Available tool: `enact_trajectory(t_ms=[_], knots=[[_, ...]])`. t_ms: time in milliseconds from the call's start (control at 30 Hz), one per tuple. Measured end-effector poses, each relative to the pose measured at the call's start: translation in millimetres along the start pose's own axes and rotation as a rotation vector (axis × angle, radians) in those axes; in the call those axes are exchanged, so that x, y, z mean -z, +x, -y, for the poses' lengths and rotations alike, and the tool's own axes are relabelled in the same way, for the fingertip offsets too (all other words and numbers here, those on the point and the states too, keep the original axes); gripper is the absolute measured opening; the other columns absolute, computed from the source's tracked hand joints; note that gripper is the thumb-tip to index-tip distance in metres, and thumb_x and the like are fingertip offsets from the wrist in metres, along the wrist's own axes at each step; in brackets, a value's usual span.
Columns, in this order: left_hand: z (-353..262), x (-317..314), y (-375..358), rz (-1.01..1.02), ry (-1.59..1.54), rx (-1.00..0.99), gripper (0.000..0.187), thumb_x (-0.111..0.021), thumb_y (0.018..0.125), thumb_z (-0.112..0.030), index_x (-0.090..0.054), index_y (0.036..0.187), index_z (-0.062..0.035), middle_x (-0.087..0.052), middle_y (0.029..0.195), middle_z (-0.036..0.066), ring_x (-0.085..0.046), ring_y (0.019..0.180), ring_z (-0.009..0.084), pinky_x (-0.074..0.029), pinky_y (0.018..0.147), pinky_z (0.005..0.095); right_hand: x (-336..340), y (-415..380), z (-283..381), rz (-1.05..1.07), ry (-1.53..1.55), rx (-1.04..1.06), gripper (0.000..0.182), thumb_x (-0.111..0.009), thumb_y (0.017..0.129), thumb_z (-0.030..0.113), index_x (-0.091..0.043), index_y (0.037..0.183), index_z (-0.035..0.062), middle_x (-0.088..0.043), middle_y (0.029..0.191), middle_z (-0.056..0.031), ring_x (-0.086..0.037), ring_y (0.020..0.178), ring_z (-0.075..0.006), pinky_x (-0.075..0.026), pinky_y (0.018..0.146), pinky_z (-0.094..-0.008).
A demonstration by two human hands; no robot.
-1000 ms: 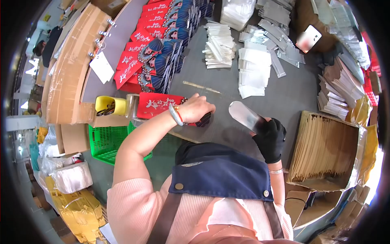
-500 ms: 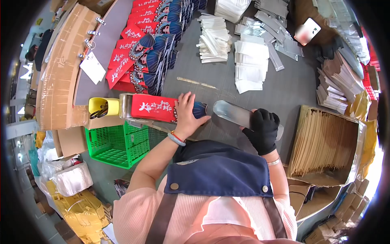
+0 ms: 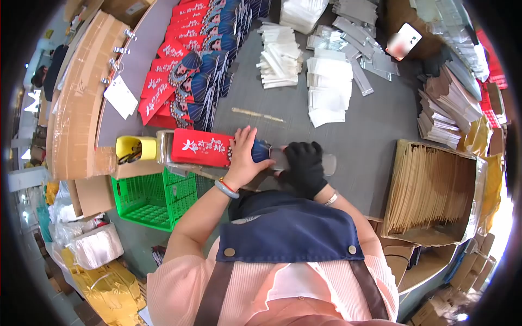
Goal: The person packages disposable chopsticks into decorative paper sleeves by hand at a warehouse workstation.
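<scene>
My left hand [image 3: 246,158] is bare and spread, palm down on the blue end of a red printed card [image 3: 202,147] at the table's near edge. In my right hand [image 3: 303,167], which wears a black glove, is a clear plastic sleeve [image 3: 329,164]; the fingers wrap round its middle. One end of the sleeve meets the card's blue end beside my left thumb, and the glove hides much of the rest. Whether the card end lies inside the sleeve I cannot tell.
Many red and blue cards [image 3: 157,89] lie beyond, at the left. White sleeve stacks [image 3: 329,89], a phone [image 3: 403,42] and a carton of brown cards [image 3: 429,190] stand rightward. Left are a yellow holder [image 3: 147,148] with scissors and a green crate [image 3: 144,204].
My right hand has moved left with the clear sleeve, up to the card's blue end. My left hand stays on the card. The whole view has shifted slightly.
</scene>
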State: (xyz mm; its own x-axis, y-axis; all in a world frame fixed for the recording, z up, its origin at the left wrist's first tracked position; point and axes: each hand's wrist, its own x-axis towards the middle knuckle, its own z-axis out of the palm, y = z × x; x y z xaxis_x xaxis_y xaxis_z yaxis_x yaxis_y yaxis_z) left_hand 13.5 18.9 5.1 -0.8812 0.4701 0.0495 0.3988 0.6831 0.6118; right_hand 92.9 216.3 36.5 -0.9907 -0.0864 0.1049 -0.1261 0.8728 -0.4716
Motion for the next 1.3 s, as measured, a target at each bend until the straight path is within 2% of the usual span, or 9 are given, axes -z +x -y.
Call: enact_trajectory(t_ms=[167, 267, 433, 533, 700, 900, 1067, 1133, 1300], knots=[[-6.1, -3.9, 104.0, -0.037, -0.170, -0.317, 0.057, -0.077, 0.075, -0.019, -0.054, 0.124, 0.0008, -0.050, 0.131, 0.019, -0.046, 0.122, 0.0373, -0.038, 0.104, 0.0451, 25.5, -5.2, -28.7, -0.156, 0.003, -0.141, 0.067, -0.080, 0.066, 0.034, -0.055, 0.124, 0.0135, -0.057, 0.120, -0.0083, -0.052, 0.112, -0.0271, -0.032, 0.100, -0.0497], [-8.2, -21.5, 155.5, -0.122, 0.174, -0.450, 0.047, -0.075, 0.076, -0.013, -0.057, 0.118, 0.0007, -0.054, 0.122, 0.016, -0.051, 0.113, 0.0347, -0.045, 0.096, 0.0385, 56.2, -28.2, -63.2, -0.328, -0.070, -0.233, 0.058, -0.079, 0.069, 0.028, -0.058, 0.121, 0.0117, -0.058, 0.118, -0.0098, -0.053, 0.111, -0.0293, -0.036, 0.098, -0.0441], [-14.4, -3.9, 108.4, 0.107, 0.185, -0.449, 0.040, -0.074, 0.077, -0.014, -0.063, 0.114, -0.0019, -0.056, 0.120, 0.014, -0.051, 0.113, 0.0349, -0.043, 0.098, 0.0423, 90.1, -89.0, -94.6, -0.455, -0.118, -0.475, 0.045, -0.078, 0.075, 0.016, -0.061, 0.116, 0.0059, -0.060, 0.117, -0.0133, -0.054, 0.110, -0.0347, -0.041, 0.095, -0.0442], [-18.1, 11.3, 90.1, 0.069, 0.113, -0.513, 0.030, -0.073, 0.077, -0.010, -0.067, 0.107, -0.0050, -0.061, 0.111, 0.011, -0.052, 0.111, 0.0331, -0.044, 0.096, 0.0415, 100.9, -109.4, -104.9, -0.482, -0.168, -0.535, 0.043, -0.077, 0.077, 0.013, -0.061, 0.115, 0.0049, -0.061, 0.115, -0.0145, -0.055, 0.109, -0.0344, -0.042, 0.094, -0.0433], [-2.0, 9.0, 112.4, -0.025, 0.032, -0.372, 0.029, -0.069, 0.078, -0.002, -0.068, 0.106, -0.0076, -0.062, 0.111, 0.009, -0.053, 0.111, 0.0317, -0.045, 0.092, 0.0433, 116.1, -130.6, -115.3, -0.563, -0.242, -0.613, 0.036, -0.076, 0.078, 0.010, -0.063, 0.111, 0.0029, -0.062, 0.111, -0.0150, -0.057, 0.106, -0.0335, -0.045, 0.092, -0.0421], [7.0, 1.4, 131.8, -0.001, 0.223, -0.556, 0.024, -0.073, 0.075, -0.010, -0.072, 0.099, -0.0142, -0.063, 0.108, 0.002, -0.054, 0.108, 0.0263, -0.044, 0.087, 0.0388, 130.9, -169.1, -135.5, -0.621, -0.330, -0.747, 0.030, -0.072, 0.084, 0.011, -0.064, 0.111, 0.0006, -0.064, 0.111, -0.0152, -0.060, 0.106, -0.0318, -0.047, 0.094, -0.0394], [5.8, 15.3, 148.3, 0.035, 0.220, -0.558, 0.005, -0.073, 0.076, -0.014, -0.071, 0.080, -0.0113, -0.065, 0.078, 0.004, -0.060, 0.085, 0.0236, -0.046, 0.075, 0.0378, 139.4, -204.0, -157.6, -0.628, -0.296, -0.930, 0.032, -0.070, 0.085, 0.014, -0.063, 0.113, -0.0005, -0.063, 0.113, -0.0168, -0.059, 0.107, -0.0331, -0.046, 0.095, -0.0397], [6.7, 17.7, 150.6, 0.018, 0.187, -0.552, 0.005, -0.072, 0.076, -0.014, -0.070, 0.079, -0.0102, -0.065, 0.078, 0.004, -0.060, 0.085, 0.0253, -0.047, 0.075, 0.0392, 140.8, -231.3, -175.1, -0.648, -0.278, -1.024, 0.037, -0.066, 0.088, 0.022, -0.062, 0.116, -0.0030, -0.063, 0.115, -0.0188, -0.058, 0.110, -0.0354, -0.045, 0.096, -0.0409], [-1.6, 10.4, 148.7, -0.035, 0.075, -0.468, 0.008, -0.072, 0.077, -0.011, -0.068, 0.083, -0.0063, -0.065, 0.084, 0.008, -0.061, 0.086, 0.0293, -0.049, 0.075, 0.0408, 153.4, -257.5, -186.5, -0.333, -0.426, -1.337, 0.047, -0.058, 0.090, 0.035, -0.061, 0.117, -0.0034, -0.063, 0.117, -0.0204, -0.058, 0.112, -0.0378, -0.045, 0.096, -0.0437]])
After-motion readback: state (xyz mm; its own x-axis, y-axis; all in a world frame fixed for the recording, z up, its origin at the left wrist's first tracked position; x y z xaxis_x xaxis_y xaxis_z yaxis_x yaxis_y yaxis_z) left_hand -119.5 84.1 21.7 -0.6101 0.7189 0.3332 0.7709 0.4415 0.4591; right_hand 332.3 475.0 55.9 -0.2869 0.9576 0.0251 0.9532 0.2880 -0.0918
